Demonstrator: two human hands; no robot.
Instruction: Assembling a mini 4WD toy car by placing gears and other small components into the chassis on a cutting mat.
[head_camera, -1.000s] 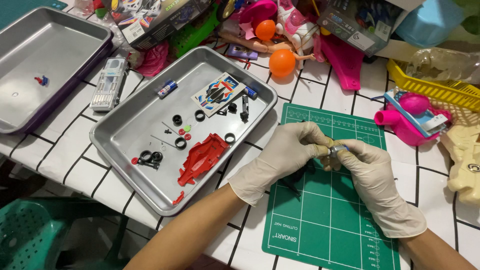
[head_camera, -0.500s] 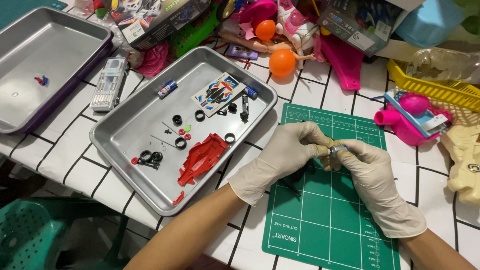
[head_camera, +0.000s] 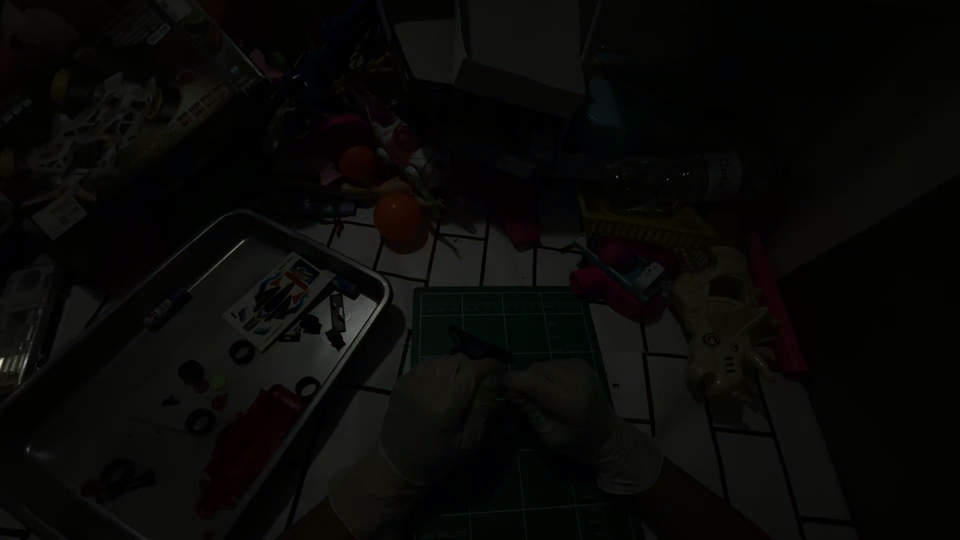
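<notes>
Very dark frame. Both hands gloved in white, fingertips pinched together over the green cutting mat (head_camera: 505, 318). Left hand (head_camera: 440, 405) and right hand (head_camera: 570, 405) meet at a small part (head_camera: 506, 378) held between them; the part is too dark and too small to tell what it is. A thin dark piece (head_camera: 478, 344) sits on the mat just above the fingers, whether it touches them cannot be told.

Left of the mat: metal tray (head_camera: 130, 370) with a red car shell (head_camera: 240, 450), small black rings (head_camera: 243, 351), sticker sheet (head_camera: 280, 300).

Behind the mat: orange ball (head_camera: 400, 220), toy clutter. Right of the mat: pale toy (head_camera: 722, 325), yellow basket (head_camera: 640, 225). White tiled table (head_camera: 460, 260) underneath.
</notes>
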